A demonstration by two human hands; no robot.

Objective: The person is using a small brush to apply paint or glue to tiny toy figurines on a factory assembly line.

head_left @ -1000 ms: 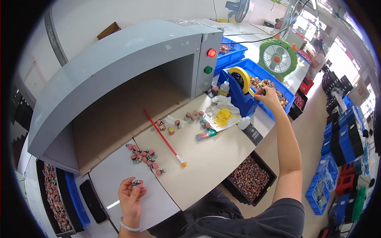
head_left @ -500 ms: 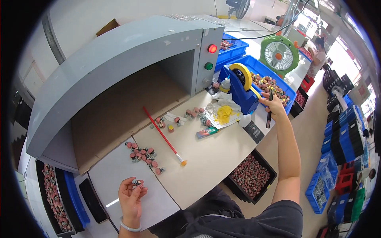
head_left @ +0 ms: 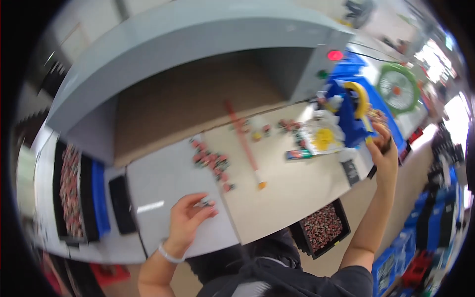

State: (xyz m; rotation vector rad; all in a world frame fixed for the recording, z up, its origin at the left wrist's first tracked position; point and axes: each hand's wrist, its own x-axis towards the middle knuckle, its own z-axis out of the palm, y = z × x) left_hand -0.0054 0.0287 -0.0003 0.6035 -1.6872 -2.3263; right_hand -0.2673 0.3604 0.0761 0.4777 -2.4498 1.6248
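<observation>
My left hand (head_left: 185,220) is closed in a pinch on a small pink-and-grey figurine (head_left: 207,203), above the white part of the table. On the far right, my right hand (head_left: 385,148) is at the blue tape dispenser (head_left: 349,116), fingertips against the yellow tape strip (head_left: 367,124) below its yellow roll (head_left: 362,99). A slim black pen-like tool (head_left: 372,172) sticks out beneath that hand, gripped in it; motion blur hides its details. Several similar figurines (head_left: 210,161) lie in a cluster ahead of my left hand. A red-handled brush (head_left: 245,141) lies to their right.
A grey open-fronted cabinet (head_left: 198,37) spans the back of the table. Yellow paste (head_left: 324,139) sits on white paper beside a small tube (head_left: 299,155). Bins of figurines stand at the left (head_left: 71,190) and below the table edge (head_left: 324,227). A green fan (head_left: 397,89) stands far right.
The whole view has swung left and blurred, so the table appears shifted right. My left hand still holds the figurine; my right hand stays at the tape dispenser, with its wrist turned.
</observation>
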